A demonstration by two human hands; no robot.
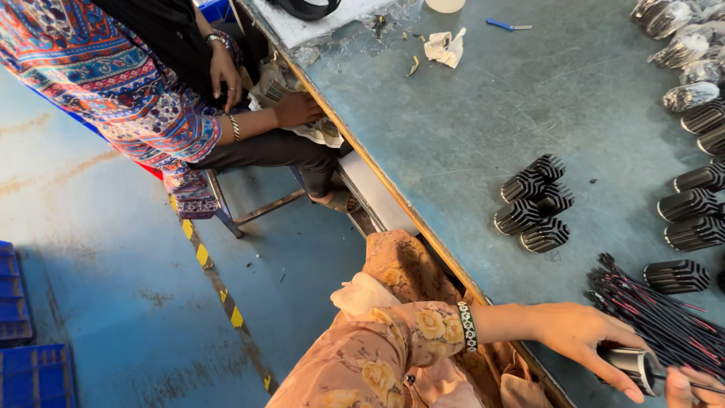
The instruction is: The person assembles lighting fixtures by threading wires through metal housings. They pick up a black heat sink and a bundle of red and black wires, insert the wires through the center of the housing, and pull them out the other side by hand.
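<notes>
On my far left a co-worker (151, 83) sits on a stool (226, 208) by the bench (453, 113), well apart from me, hands in the lap.

My left hand (585, 340) comes next. Its fingers are curled round a small dark tube (633, 368), with the thumb under and the fingers over the top, so I am gripping it just above the near edge of the bench. I think the trick is to keep this hand very steady and point the open end of the tube to the right.

Just right of that, at the corner of the view, is my right hand (691, 387). Only a bit of it shows. It looks like it pinches a thin wire (698, 385) right at the mouth of the tube (I cannot see it all). I should feed the wire in straight and slowly, not bend it.

A bundle of wires (664, 321) lies close above my hands, and black finned parts (532, 204) sit farther up the bench.
</notes>
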